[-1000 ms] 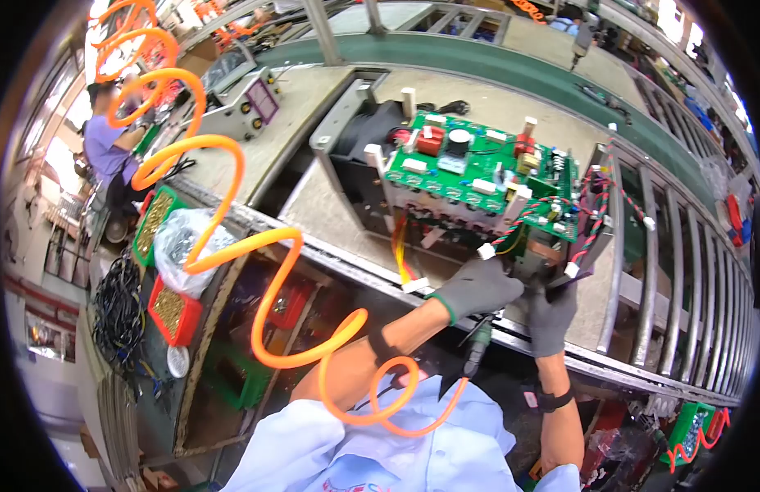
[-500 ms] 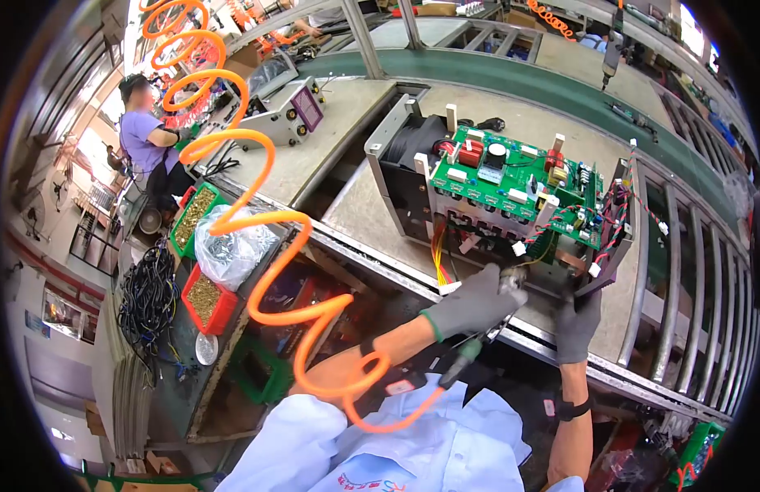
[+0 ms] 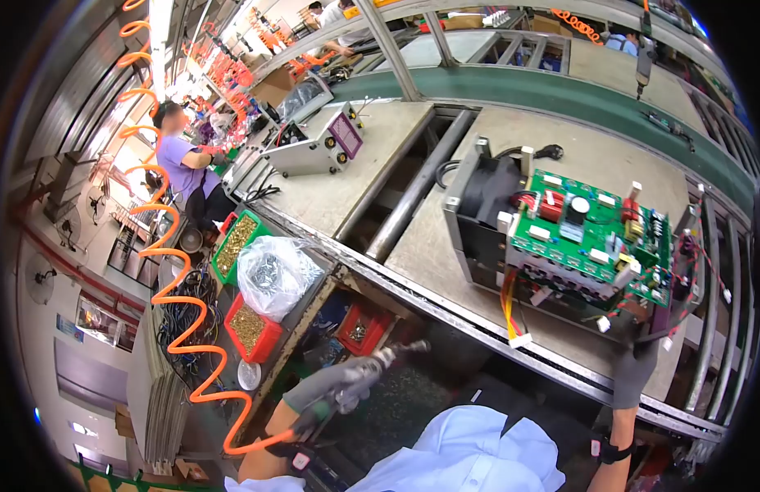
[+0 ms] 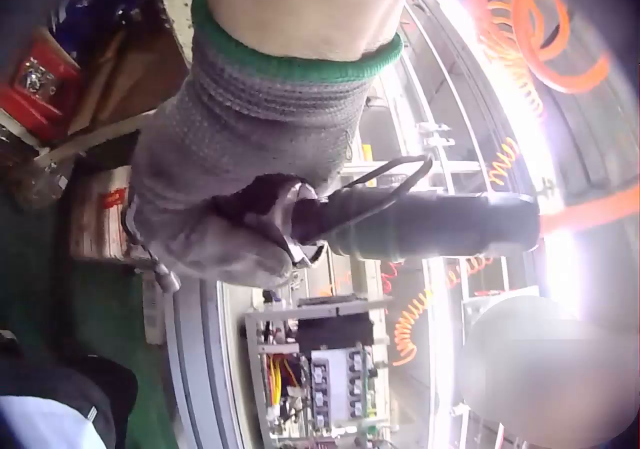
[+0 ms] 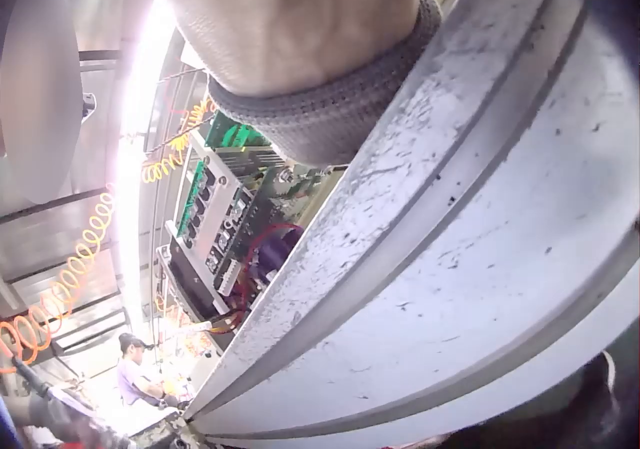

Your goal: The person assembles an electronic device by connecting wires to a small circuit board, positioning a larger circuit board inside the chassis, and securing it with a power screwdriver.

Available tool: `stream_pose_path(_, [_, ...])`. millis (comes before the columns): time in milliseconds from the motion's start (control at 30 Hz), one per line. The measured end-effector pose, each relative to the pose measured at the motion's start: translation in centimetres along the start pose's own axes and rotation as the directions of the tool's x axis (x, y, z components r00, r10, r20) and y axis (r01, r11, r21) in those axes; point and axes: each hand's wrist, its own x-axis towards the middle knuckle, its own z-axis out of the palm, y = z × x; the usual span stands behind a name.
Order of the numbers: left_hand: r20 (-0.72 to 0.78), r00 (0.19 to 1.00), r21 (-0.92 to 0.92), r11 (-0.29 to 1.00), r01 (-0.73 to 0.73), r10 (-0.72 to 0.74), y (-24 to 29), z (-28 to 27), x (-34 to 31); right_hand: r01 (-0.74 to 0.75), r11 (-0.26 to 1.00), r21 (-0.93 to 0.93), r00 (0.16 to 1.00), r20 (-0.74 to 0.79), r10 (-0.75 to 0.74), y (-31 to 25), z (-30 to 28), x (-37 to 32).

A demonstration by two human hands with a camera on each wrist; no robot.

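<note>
In the head view my gloved left hand [image 3: 335, 389] grips a pneumatic screwdriver [image 3: 392, 354], its tip pointing right, in front of the bench. The left wrist view shows the driver's dark body [image 4: 430, 224] in the curled glove [image 4: 240, 169]. My gloved right hand [image 3: 632, 373] is at the near right corner of the electronic unit, by its end plate [image 3: 663, 316]; its fingertips are hidden. The unit has a green circuit board [image 3: 593, 234] on top and a black fan end [image 3: 486, 221]. Yellow-red wires [image 3: 509, 307] with a white connector hang at its front.
An orange coiled hose [image 3: 191, 348] runs down to the driver. At left are a green bin [image 3: 235, 248], a red bin [image 3: 253, 328] and a plastic bag [image 3: 275, 277]. Metal rollers [image 3: 421, 184] lie left of the unit. Another person [image 3: 183, 160] stands back left.
My left hand has moved left, away from the unit's front, with the driver. My right hand stays at the unit's near right corner. The head view has shifted left.
</note>
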Motion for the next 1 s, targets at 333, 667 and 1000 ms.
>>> stream_pose_path(333, [0.109, 0.993, -0.656, 0.753, 0.043, 0.038, 10.1, -12.8, 13.8, -0.146, 0.984, -0.106, 0.989, -0.02, 0.145, 1.7, -3.6, 0.7])
stream_pose_path(667, [-0.084, 0.973, -0.703, 0.679, -0.21, 0.213, 12.1, -16.7, 15.1, -0.089, 0.951, -0.296, 0.996, 0.003, 0.094, 1.5, -5.9, -0.4])
stream_pose_path(1000, [-0.272, 0.943, -0.183, 0.951, -0.248, 0.194, 1.3, -6.4, 15.7, 0.354, 0.895, -0.273, 0.934, 0.155, -0.322, -11.0, 3.3, -9.5])
